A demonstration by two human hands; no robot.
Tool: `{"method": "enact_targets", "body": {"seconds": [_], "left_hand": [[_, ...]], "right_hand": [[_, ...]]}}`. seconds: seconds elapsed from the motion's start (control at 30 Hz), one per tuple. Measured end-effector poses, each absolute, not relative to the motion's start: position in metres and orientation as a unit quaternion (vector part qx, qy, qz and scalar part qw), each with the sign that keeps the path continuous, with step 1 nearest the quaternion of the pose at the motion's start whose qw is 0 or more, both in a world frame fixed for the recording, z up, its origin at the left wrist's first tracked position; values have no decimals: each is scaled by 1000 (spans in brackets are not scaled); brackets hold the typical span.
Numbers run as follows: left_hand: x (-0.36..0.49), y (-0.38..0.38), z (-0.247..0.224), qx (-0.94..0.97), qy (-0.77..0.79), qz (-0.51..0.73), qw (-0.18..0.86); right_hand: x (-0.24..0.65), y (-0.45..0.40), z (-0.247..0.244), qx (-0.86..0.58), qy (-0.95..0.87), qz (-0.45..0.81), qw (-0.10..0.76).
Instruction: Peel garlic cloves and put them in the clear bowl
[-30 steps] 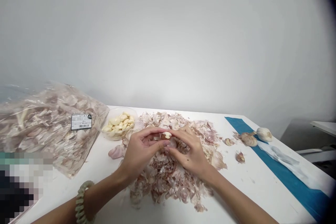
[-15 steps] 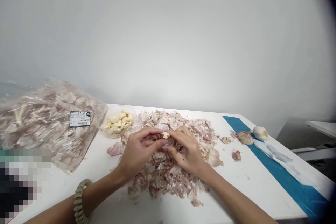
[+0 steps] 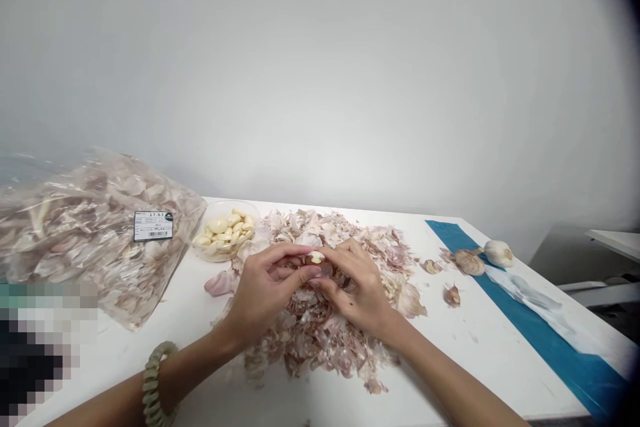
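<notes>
Between the fingertips of both hands is a garlic clove (image 3: 316, 257), its pale flesh showing at the top and brownish skin below. My left hand (image 3: 273, 287) pinches it from the left with thumb and fingers. From the right, my right hand (image 3: 357, 283) grips it the same way, the fingertips of the two hands nearly touching. Under and around them spreads a heap of garlic skins (image 3: 320, 340). A clear round bowl (image 3: 220, 255) of peeled cloves stands behind my left hand.
At the left lies a large clear bag (image 3: 90, 233) of skins with a label. On the right are a whole garlic bulb (image 3: 499, 253), a partly peeled bulb (image 3: 469, 261), loose cloves (image 3: 453, 295) and a blue strip (image 3: 530, 320). A wall rises behind the white table (image 3: 200, 360).
The clove has turned slightly between the fingers, with more of its brownish skin showing. Both hands stay in nearly the same place.
</notes>
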State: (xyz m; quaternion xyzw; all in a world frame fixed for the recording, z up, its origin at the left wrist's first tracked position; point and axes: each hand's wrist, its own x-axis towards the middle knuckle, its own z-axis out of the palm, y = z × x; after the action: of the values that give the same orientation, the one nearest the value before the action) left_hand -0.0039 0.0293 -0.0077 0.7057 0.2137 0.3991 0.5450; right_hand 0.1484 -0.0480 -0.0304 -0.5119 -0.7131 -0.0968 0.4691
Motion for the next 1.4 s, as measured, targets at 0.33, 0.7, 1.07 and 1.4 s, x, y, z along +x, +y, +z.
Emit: {"method": "enact_targets", "body": {"seconds": [0.33,0.7,1.07,1.4], "left_hand": [[-2,31,-12,691,190,407,566],[-3,36,-16,726,192,449,484],[-4,32,-13,782,154,497,342],[-4,36,-15,777,172,479,371]], "right_hand": [[149,-47,-28,-514,-709,-98,473],[150,-48,-24,-499,-690,-113,512],[147,-50,-22,-511,-670,-105,527],[149,-49,-22,-529,-660,-79,528]]}}
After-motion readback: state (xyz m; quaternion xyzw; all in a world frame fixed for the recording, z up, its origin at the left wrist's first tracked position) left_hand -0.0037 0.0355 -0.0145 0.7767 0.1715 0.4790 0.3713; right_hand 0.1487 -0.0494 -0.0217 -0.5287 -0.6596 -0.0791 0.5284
